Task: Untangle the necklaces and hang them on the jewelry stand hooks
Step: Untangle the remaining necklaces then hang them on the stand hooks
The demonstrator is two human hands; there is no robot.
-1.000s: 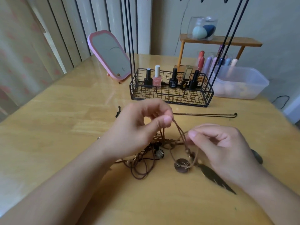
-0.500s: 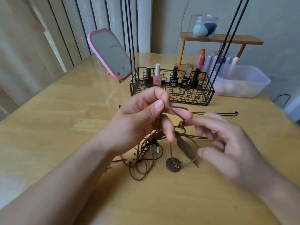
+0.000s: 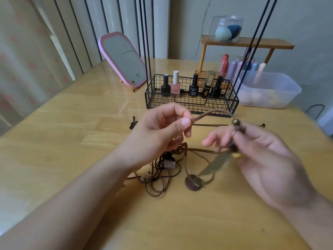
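Note:
A tangle of brown cord necklaces (image 3: 158,170) lies on the wooden table (image 3: 72,141) below my hands. My left hand (image 3: 162,130) pinches a brown cord (image 3: 207,114) between thumb and forefinger, lifted above the table. My right hand (image 3: 261,156) grips the same necklace near a brass bead (image 3: 236,121), and a bronze feather pendant (image 3: 216,164) hangs from it. A round brown disc pendant (image 3: 192,183) with metal rings rests on the table. The jewelry stand's black rods (image 3: 146,51) rise from a wire basket (image 3: 191,103); its hooks are mostly cut off at the top edge.
Several nail polish bottles (image 3: 175,86) stand in the basket. A pink mirror (image 3: 124,60) leans at the back left. A clear plastic tub (image 3: 270,91) and a small wooden shelf (image 3: 246,45) stand at the back right. A thin black necklace (image 3: 212,125) lies behind my hands.
Both hands have lifted the cord off the pile and moved apart, stretching it between them. The feather pendant rose off the table and now hangs under my right hand.

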